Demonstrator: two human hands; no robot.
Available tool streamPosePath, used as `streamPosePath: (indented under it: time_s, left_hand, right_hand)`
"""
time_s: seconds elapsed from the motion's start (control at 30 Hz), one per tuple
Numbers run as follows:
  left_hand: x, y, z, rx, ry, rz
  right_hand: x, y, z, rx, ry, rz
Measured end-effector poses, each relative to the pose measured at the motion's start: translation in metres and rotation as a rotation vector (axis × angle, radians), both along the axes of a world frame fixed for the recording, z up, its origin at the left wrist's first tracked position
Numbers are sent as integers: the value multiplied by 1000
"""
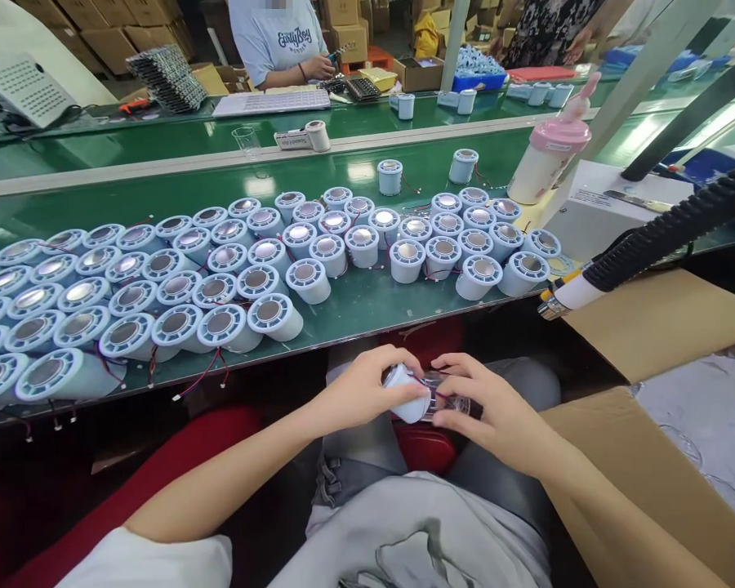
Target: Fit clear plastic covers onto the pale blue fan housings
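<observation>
Over my lap, my left hand [376,384] grips a light blue cylindrical housing [409,400], tilted on its side. My right hand [481,404] has its fingers wrapped round a clear plastic cup [456,402], whose end meets the housing. A thin dark red wire runs near the cup; how far the two parts fit together is hidden by my fingers. Just beyond my hands, on the green bench, stand many similar light blue housings [309,282] with round silvery discs on top and thin red and black wires.
An open cardboard box [612,425] with clear cups on white lining stands at my right. Above it hangs a screwdriver on a black hose [649,233]. A pink-lidded bottle [548,155] stands behind. Across the bench a person in a light blue shirt [282,41] handles small parts.
</observation>
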State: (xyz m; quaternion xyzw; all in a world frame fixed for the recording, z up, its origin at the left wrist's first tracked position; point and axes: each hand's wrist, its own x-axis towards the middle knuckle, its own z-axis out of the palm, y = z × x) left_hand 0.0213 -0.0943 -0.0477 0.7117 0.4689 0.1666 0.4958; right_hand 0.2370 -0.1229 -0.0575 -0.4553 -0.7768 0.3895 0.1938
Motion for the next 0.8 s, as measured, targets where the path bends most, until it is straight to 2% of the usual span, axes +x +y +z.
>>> streamPosePath:
  time_s: [0.1,0.17,0.37,0.5,0.57,0.6,0.7,0.77,0.8]
  left_hand:
    - [0,-3,-11,-31,-135,115]
    - [1,-5,-19,-22,-203,125]
    - [0,-7,-26,-17,-291,-52]
    - [1,-7,-25,-148,-337,-73]
    - [3,-9,-26,-254,-406,-25]
    - [3,-10,-26,-306,-444,6]
    - [4,-13,-24,-449,-522,73]
    - [4,-14,-22,-519,-532,69]
    - [3,-14,-20,-540,-529,56]
  right_hand:
    - [1,-3,-1,-55,99,-94]
    - [2,-3,-2,-100,166,-161]
    - [10,3,-4,-397,494,-332]
    - [15,6,-5,-551,672,-387]
    - [17,4,-7,-508,686,-326]
    - [18,2,-9,-438,640,-265]
    - [19,-6,-13,-78,392,-104]
    - [20,-11,-16,122,268,-82]
    - [21,-14,-16,166,240,-83]
